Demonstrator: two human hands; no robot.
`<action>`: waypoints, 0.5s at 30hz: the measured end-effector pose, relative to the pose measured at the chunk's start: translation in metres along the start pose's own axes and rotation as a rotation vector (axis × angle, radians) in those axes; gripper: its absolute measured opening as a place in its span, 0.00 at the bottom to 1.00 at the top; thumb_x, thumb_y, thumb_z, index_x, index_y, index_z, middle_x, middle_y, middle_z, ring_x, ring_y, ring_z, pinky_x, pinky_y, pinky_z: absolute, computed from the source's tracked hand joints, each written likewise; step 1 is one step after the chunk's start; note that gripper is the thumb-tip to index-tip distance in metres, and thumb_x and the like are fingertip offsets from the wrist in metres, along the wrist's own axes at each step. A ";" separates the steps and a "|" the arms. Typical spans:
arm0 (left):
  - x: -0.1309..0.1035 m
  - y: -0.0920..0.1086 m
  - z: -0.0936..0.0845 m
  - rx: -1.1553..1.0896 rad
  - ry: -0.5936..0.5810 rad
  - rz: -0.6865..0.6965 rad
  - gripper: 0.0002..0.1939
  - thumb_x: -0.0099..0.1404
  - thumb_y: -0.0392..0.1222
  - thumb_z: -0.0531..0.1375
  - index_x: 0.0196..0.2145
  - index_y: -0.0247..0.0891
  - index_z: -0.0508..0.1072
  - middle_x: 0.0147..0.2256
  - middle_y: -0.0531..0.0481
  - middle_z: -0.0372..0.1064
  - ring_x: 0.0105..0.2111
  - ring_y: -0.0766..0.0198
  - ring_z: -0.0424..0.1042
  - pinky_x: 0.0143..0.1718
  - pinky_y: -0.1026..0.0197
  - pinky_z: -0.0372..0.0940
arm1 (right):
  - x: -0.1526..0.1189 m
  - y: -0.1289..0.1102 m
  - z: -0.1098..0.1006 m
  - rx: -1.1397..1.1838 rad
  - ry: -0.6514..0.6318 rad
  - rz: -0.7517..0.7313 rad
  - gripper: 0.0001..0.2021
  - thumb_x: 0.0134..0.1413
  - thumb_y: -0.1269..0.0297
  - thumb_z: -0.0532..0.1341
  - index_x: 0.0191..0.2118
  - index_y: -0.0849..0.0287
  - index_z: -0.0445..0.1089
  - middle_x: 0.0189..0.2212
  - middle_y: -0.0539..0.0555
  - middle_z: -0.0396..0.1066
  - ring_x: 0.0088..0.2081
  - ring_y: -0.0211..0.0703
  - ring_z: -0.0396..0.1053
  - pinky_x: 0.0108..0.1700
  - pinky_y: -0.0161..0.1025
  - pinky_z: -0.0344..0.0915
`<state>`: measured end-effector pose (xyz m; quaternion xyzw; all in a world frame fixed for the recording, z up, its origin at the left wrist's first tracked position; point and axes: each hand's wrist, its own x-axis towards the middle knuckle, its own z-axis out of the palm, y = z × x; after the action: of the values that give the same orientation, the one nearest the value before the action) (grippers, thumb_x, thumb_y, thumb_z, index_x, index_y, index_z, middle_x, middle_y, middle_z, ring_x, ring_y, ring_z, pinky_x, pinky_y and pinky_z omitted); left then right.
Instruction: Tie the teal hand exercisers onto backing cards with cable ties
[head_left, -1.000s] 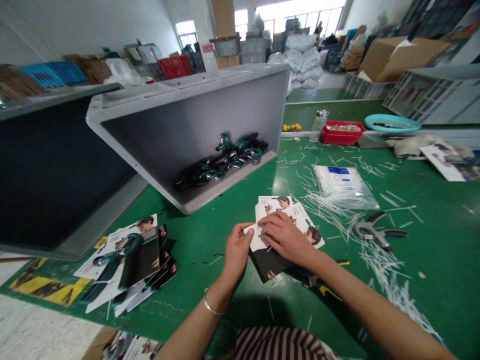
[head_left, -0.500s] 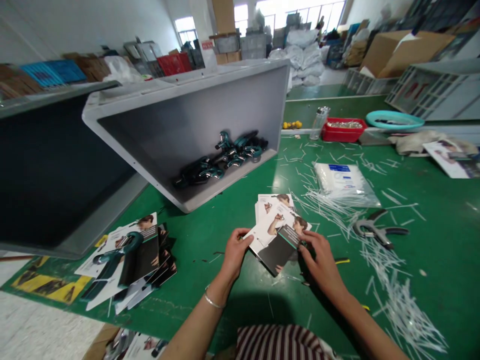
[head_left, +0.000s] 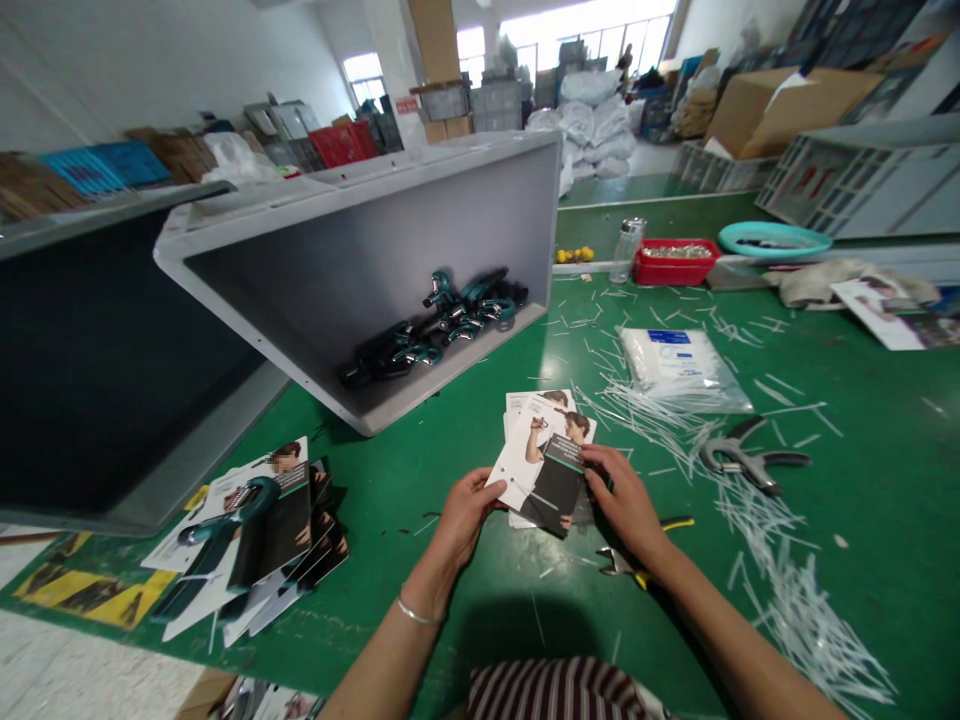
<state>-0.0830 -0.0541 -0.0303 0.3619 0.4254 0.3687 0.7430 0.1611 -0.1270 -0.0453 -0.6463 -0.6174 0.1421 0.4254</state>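
A printed cardboard card (head_left: 551, 465), white and black with a picture of a person, is tilted over a small stack of like cards (head_left: 517, 402) on the green table. My left hand (head_left: 466, 512) pinches its lower left edge between thumb and fingers. At the right edge, my right hand (head_left: 626, 500) grips it with bent fingers. A thin white cable tie (head_left: 541, 497) lies across the card's lower part. Beneath my right wrist are cutting pliers with yellow handles (head_left: 679, 523), partly hidden by the arm.
Left stands a pile of cards with a hand gripper (head_left: 259, 497) on top. A tipped grey crate (head_left: 360, 225) holds several teal-and-black hand grippers (head_left: 450, 318). To the right are loose cable ties (head_left: 810, 630), a bag of ties (head_left: 679, 365), another hand gripper (head_left: 750, 455) and a red tray (head_left: 675, 262).
The card has turned more upright between my hands. My right hand has moved slightly up, and the pliers' jaws now show below it. The whole view has shifted a little.
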 end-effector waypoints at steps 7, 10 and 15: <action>-0.012 -0.017 0.030 -0.142 0.174 0.108 0.19 0.54 0.43 0.69 0.41 0.33 0.71 0.40 0.42 0.77 0.37 0.60 0.77 0.43 0.58 0.68 | 0.008 0.015 0.003 0.020 0.015 0.001 0.16 0.65 0.61 0.52 0.55 0.56 0.65 0.58 0.60 0.63 0.59 0.50 0.60 0.62 0.56 0.56; -0.010 -0.026 0.038 -0.095 0.212 0.173 0.19 0.55 0.44 0.68 0.41 0.35 0.68 0.42 0.41 0.76 0.41 0.56 0.76 0.45 0.55 0.68 | 0.016 0.010 -0.004 -0.027 0.150 -0.001 0.15 0.65 0.59 0.53 0.53 0.54 0.66 0.54 0.59 0.67 0.56 0.52 0.62 0.59 0.56 0.58; -0.009 -0.027 0.040 0.068 0.224 0.254 0.18 0.57 0.44 0.66 0.42 0.37 0.67 0.43 0.42 0.75 0.43 0.56 0.75 0.46 0.55 0.67 | 0.025 -0.048 -0.012 -0.118 0.098 -0.189 0.09 0.66 0.63 0.55 0.47 0.55 0.70 0.45 0.57 0.71 0.49 0.51 0.65 0.54 0.52 0.57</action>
<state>-0.0433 -0.0832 -0.0352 0.3945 0.4686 0.4830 0.6257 0.1420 -0.1143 0.0053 -0.6152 -0.6614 0.0329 0.4278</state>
